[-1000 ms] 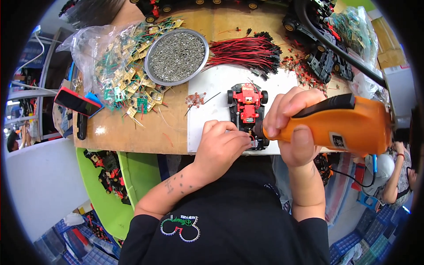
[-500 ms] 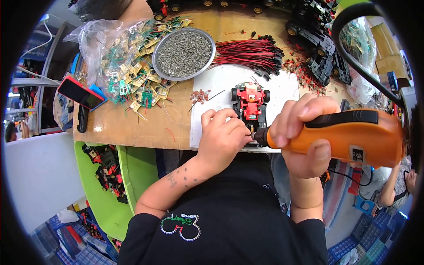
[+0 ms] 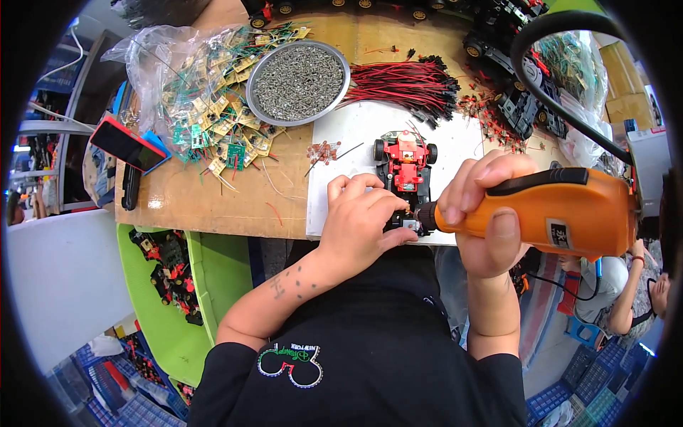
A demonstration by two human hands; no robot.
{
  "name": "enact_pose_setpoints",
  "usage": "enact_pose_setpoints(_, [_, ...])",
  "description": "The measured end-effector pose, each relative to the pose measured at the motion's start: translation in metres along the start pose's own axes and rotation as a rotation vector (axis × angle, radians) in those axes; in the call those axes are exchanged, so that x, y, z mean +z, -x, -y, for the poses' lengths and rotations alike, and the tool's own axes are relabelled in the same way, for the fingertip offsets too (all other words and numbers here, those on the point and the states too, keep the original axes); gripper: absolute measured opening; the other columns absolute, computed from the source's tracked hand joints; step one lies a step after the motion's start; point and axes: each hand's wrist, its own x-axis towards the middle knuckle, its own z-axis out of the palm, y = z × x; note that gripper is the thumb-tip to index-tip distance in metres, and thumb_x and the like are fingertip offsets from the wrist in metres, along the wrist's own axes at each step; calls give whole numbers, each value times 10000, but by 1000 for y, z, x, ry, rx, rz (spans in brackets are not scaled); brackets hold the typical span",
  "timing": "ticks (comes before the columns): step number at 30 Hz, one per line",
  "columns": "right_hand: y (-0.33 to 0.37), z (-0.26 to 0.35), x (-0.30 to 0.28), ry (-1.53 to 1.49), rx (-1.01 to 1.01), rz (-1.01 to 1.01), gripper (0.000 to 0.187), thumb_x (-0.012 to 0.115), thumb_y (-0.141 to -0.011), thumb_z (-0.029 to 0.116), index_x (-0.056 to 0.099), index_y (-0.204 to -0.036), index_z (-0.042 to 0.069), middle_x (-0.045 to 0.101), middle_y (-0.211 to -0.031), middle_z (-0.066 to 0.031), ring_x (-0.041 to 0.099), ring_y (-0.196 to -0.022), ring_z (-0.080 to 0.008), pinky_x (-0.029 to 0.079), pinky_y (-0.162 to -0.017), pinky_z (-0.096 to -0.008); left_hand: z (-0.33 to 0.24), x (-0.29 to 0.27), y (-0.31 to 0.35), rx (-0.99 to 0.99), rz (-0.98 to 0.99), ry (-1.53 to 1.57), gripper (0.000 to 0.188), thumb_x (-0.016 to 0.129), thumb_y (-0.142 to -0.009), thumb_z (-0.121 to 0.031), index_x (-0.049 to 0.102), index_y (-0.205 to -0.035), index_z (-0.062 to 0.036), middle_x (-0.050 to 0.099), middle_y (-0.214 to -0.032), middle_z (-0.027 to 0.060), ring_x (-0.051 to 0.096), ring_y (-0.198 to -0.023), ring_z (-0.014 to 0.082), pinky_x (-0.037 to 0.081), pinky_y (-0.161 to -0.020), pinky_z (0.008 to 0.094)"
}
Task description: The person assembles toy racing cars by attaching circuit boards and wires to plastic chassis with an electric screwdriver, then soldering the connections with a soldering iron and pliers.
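A red and black toy car chassis (image 3: pixel 407 176) lies lengthwise on a white sheet at the table's near edge. My left hand (image 3: pixel 361 219) is at its near end, thumb and forefinger pinching around a small grey part (image 3: pixel 410 225). My right hand (image 3: pixel 487 213) is wrapped around an orange electric screwdriver (image 3: pixel 562 217) with a black grip strip. The driver's dark nose points left, close beside my left fingertips and the chassis. Whether its bit touches a screw is hidden. Left of the chassis lie some small reddish-brown parts (image 3: pixel 324 153).
A round metal dish (image 3: pixel 346 80) of small screws stands at the back. Circuit boards (image 3: pixel 236 156) are heaped left, red-black wires (image 3: pixel 398 85) behind the chassis, black car bodies (image 3: pixel 523 110) right. A phone (image 3: pixel 128 144) lies far left; a green bin (image 3: pixel 171 349) stands below. A black cable (image 3: pixel 569 92) arches at right.
My right hand and the screwdriver have shifted slightly left. My left thumb and forefinger have spread apart a little, and the grey part at the chassis's near end now shows.
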Motion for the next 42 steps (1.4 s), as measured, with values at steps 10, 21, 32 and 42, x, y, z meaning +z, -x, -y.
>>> enact_pose_setpoints(10, [-1,-10,0,15,5,60,423,681,-914,418,473,-1003,61,485,-797,-45,500,-621,-132,432,-529,-274,4,0,-1,-9,-11,-22,451,867,-621,-378,702,-953,-121,672,-876,-1,574,-982,234,333,-893,437])
enact_pose_setpoints(21, [7,5,-62,512,-322,-272,796,650,-945,423,345,-1476,-87,534,-1362,-177,512,-1279,-289,373,-1088,-436,10,0,-44,-93,-105,102,321,838,-720,-344,724,-899,-104,664,-867,30,562,-946,245,359,-865,409])
enact_pose_setpoints(32, [147,9,-251,205,245,-958,508,594,-1017,157,426,-1474,12,570,-1072,-11,536,-829,-52,485,-752,-196,-4,12,-70,-377,-7,594,74,747,-846,-70,718,-887,-16,676,-934,62,638,-723,132,510,-662,264])
enact_pose_setpoints(42, [123,31,-251,456,44,-974,444,531,-1053,262,494,-1412,3,657,-1164,-100,592,-916,-104,498,-870,-253,-8,9,-68,-540,34,1108,166,640,-959,-47,696,-1085,45,717,-1006,108,676,-812,111,523,-694,222])
